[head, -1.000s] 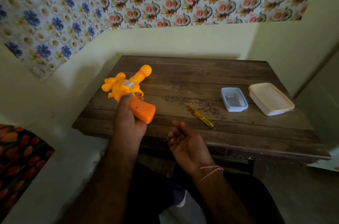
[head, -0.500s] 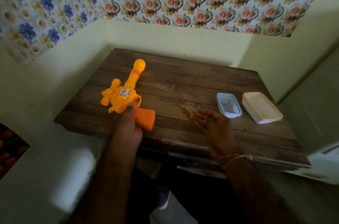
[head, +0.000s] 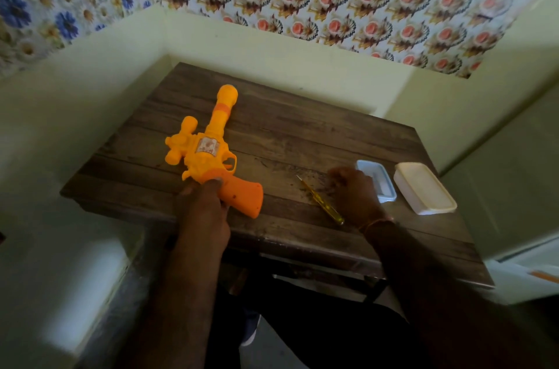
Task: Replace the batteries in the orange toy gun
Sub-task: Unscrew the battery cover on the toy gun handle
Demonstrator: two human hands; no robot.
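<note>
My left hand [head: 201,211] grips the orange toy gun [head: 211,154] where body meets grip, fingers curled round it, the toy now lying flat on the wooden table [head: 302,138] with its barrel pointing away toward the wall — a second ago I held it lifted off the surface. My right hand [head: 354,193], which hung palm-up off the table's near edge, has crossed to the right and hovers low over the tabletop, knuckles toward me; the fingers look loosely bent, but from behind and in this dim light I cannot tell whether they are pinching anything. The yellow-handled screwdriver [head: 320,200] lies untouched just beside that hand on its left, tip pointing away from me. Just beyond the knuckles sits the small blue-rimmed container [head: 384,187], partly hidden by the hand, its contents unreadable from here, and to its right a white lidded box [head: 425,188]. The setting-down reads to me as the start of the job: toy steadied, free hand going for a tool or for parts. No battery cover shows open, so the swap itself looks not yet begun. Nothing lies between hand and screwdriver; only the two boxes crowd the right side.
</note>
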